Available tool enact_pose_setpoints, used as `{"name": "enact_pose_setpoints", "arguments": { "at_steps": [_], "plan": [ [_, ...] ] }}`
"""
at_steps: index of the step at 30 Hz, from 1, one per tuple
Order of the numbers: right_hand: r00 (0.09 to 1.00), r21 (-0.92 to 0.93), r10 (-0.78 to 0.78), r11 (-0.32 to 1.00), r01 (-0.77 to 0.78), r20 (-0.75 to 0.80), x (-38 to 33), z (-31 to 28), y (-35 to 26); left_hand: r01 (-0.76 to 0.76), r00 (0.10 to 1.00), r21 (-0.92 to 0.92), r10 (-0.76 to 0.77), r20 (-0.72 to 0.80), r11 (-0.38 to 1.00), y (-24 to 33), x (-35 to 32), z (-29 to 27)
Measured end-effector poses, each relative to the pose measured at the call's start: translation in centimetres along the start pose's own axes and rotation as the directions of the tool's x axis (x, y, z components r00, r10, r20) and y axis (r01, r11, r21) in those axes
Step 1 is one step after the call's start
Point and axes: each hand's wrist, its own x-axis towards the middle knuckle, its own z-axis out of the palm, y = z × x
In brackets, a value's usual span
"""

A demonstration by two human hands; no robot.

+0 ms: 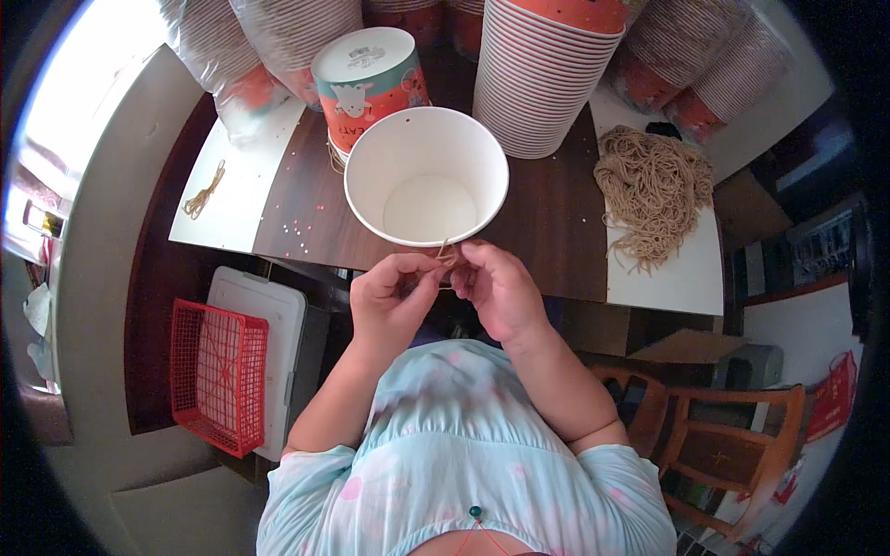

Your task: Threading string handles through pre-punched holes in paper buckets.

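Note:
A large white paper bucket (431, 208) stands mouth up at the near edge of the dark table. Just in front of its rim, my left hand (397, 289) and my right hand (501, 285) meet. Both are closed, with a thin tan cord (446, 252) pinched between the fingertips. Part of the cord is hidden by the fingers. Behind the bucket, to the left, an orange and green paper bucket (375, 88) rests upside down with cord showing at its lower edge. A tall stack of nested paper buckets (538, 79) rises behind on the right.
A tangled heap of tan cords (656, 190) lies on the table's right end, and a small cord bundle (206, 193) on the left. Bagged bucket stacks (292, 42) line the back. A red plastic basket (218, 375) sits lower left; a wooden chair (728, 435) stands lower right.

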Motion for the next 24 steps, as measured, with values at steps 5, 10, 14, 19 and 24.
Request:
{"name": "enact_pose_setpoints", "arguments": {
  "at_steps": [5, 10, 14, 19, 24],
  "plan": [
    [0.990, 0.024, 0.135, 0.990, -0.136, 0.045, 0.3, 0.7, -0.3, 0.219, 0.975, -0.366, -0.193, 0.108, 0.904, 0.3, 0.6, -0.7],
    [0.971, 0.138, 0.148, 0.975, -0.175, 0.190, 0.8, 0.6, 0.5, 0.276, 0.960, -0.436, -0.227, 0.163, 0.857, 0.1, 0.8, -1.3],
    [0.958, 0.190, 0.212, 0.950, -0.249, 0.192, 0.8, 1.0, 0.3, 0.297, 0.955, -0.451, -0.249, 0.163, 0.842, 0.0, 0.8, -1.6],
    [0.959, 0.130, 0.250, 0.955, -0.267, 0.132, 0.9, 0.4, 0.1, 0.276, 0.961, -0.421, -0.237, 0.144, 0.864, 0.2, 1.0, -1.9],
    [1.000, -0.170, -0.023, 0.985, 0.026, 0.017, -0.1, 1.8, -1.4, 0.244, 0.970, -0.423, -0.225, 0.093, 0.873, 0.5, 1.2, -1.7]
  ]
}}
